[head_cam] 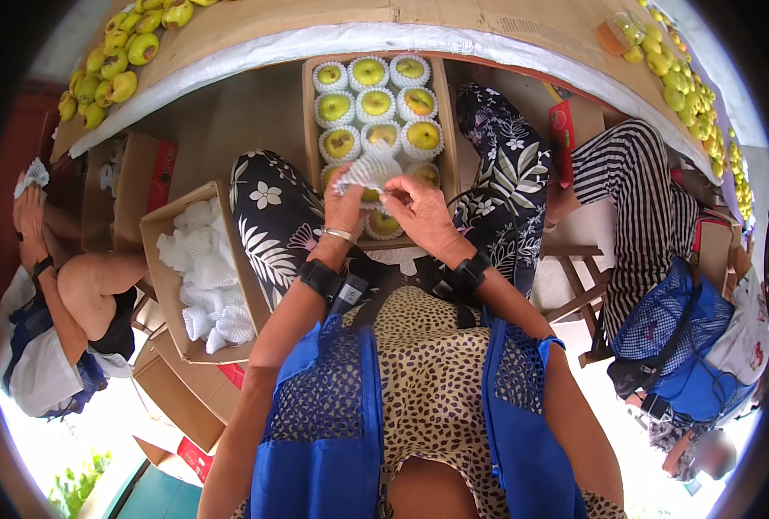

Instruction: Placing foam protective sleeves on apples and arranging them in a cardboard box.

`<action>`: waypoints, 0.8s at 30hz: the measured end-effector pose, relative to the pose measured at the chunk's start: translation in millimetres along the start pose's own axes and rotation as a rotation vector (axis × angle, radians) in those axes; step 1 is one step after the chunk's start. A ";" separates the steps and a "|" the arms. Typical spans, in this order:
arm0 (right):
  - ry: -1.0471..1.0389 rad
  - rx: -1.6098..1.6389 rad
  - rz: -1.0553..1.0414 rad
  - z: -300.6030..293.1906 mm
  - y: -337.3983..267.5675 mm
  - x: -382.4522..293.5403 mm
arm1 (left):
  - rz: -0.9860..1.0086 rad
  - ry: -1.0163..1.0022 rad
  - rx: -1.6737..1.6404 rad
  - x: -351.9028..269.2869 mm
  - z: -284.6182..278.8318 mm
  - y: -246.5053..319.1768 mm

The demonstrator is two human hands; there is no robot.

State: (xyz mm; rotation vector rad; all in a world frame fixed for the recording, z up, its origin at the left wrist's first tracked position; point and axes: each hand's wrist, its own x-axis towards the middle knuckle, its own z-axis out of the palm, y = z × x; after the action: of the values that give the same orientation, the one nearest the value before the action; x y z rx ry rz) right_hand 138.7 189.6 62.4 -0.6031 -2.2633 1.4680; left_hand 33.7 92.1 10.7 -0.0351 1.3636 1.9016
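Note:
Between my hands is a white foam net sleeve, above a cardboard box of yellow-green apples. My left hand holds the sleeve at its left side. Fingers of my right hand pinch near the sleeve's lower right edge. Each apple that shows well, such as the green apple, sits in its own foam net in rows. My hands and the sleeve hide part of the lower rows. Whether anything is inside the held sleeve, I cannot tell.
An open carton of loose foam nets stands at my left. Beyond the box runs a cardboard-covered table with loose apples at both ends. One person sits at left, another in striped trousers at right.

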 end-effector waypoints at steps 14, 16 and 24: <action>-0.039 0.037 0.134 -9.3 6.8 4.9 | 0.440 -0.166 0.673 -8.8 3.2 12.1; 0.007 0.011 0.129 -10.1 2.7 4.0 | 0.544 -0.226 0.946 -21.3 19.7 30.7; 0.138 -0.039 0.117 -6.7 6.8 4.1 | 0.650 -0.096 1.137 -34.1 42.2 42.0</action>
State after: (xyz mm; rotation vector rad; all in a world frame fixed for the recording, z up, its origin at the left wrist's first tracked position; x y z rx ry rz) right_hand 139.8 199.3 59.0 -0.8354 -2.1873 1.3916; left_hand 49.1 102.0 76.8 1.1454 2.3667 1.2539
